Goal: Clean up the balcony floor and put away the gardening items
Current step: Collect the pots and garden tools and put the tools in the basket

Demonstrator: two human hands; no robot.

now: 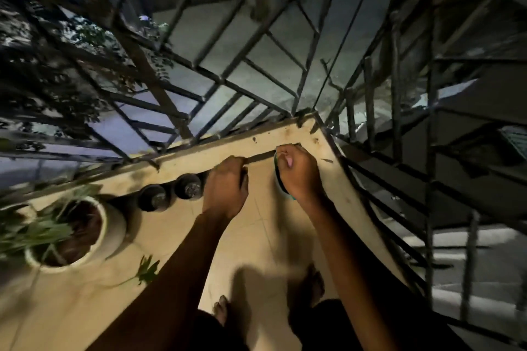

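Although both hands are committed at the far corner, the clean-up is judged to be only partly done. Nearest the viewer, well behind the grip, two bare feet (313,285) are noted on the beige floor (71,308). A fallen green leaf (148,269) is seen lying behind and to the left of the grip, not yet collected. Further left, a white pot (114,224) with a leafy plant is recorded standing on the floor.

The left hand (225,185) is found with fingers curled; whether anything is held cannot be told. Just to its right, the right hand (299,171) is closed round a thin teal-rimmed object (278,177), which is too blurred to be identified.

Immediately left of the left hand, two small dark pots (189,186) are seen lined up beside the ledge (214,148). Beyond the grip, dark specks are noted on the ledge corner, and past it only the metal grille (199,65) and the ground below. The leaf and the specks are assessed as outstanding. Whether the pots are in their final places cannot be determined.
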